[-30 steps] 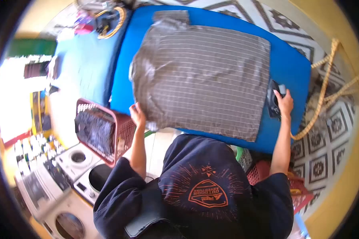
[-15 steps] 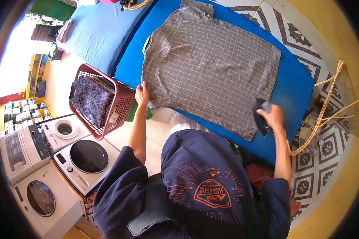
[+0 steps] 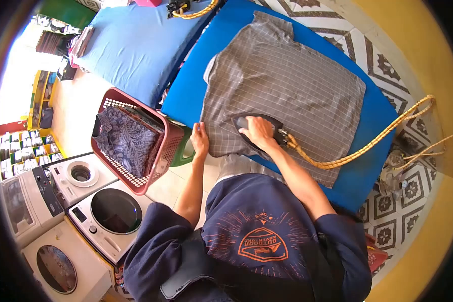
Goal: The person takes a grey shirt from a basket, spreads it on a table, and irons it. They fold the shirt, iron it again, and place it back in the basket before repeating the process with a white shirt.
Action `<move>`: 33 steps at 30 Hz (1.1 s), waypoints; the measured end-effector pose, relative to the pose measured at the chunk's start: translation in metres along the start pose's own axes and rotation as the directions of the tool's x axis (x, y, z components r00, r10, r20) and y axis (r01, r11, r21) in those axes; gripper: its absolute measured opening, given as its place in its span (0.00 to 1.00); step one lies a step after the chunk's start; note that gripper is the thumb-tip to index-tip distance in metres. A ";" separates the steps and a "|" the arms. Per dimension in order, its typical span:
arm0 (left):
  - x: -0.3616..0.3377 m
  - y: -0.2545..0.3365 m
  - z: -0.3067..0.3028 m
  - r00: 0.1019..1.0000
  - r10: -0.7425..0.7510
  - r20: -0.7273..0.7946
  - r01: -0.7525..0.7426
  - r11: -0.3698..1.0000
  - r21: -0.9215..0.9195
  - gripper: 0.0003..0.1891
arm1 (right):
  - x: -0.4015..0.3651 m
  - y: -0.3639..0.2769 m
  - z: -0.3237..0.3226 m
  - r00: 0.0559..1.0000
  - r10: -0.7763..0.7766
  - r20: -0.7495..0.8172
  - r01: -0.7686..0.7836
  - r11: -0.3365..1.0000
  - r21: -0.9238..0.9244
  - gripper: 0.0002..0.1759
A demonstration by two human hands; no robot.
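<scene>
A grey checked shirt lies spread over the blue ironing board, its sleeve side toward my left. My right hand is closed round the handle of a dark iron, which rests on the shirt near the board's front edge. From the iron's heel a yellow cord runs off to the right across the shirt. My left hand pinches the shirt's edge at the near left corner.
Left of the board stands a reddish basket with folded patterned clothes. Washing machines line the lower left. Behind the basket is a blue-covered table with another corded iron on it. A yellow wall bounds the right.
My right hand has slid the iron left across the shirt, from its right end to near my left hand. The cord now trails over the shirt. The camera view has shifted slightly.
</scene>
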State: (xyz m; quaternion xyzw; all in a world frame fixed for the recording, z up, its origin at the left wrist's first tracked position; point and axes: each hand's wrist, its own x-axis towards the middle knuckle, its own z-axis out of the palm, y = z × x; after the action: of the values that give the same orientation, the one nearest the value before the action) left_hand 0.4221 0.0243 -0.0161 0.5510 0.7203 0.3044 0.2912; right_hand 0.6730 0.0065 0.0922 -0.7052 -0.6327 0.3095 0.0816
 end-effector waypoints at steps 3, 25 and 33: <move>0.008 0.006 -0.012 0.995 -0.064 0.070 0.061 0.997 0.046 0.17 | 0.059 -0.051 0.013 0.998 -0.053 -0.038 0.053 0.999 -0.003 0.19; 0.072 0.082 0.049 0.638 0.548 0.541 -0.770 0.448 0.454 0.31 | -0.236 0.360 -0.116 0.511 0.811 -0.284 -0.800 0.570 0.188 0.33; 0.111 0.102 0.020 0.802 0.575 0.164 -0.598 0.769 0.228 0.20 | -0.105 0.209 -0.150 0.880 0.474 -0.005 -0.473 0.878 0.074 0.30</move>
State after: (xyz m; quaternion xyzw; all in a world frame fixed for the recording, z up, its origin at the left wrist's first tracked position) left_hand 0.4754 0.1554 0.0393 0.7947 0.5336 0.2561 0.1345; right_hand 0.9293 -0.0900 0.1408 -0.8385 -0.4289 0.3341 0.0357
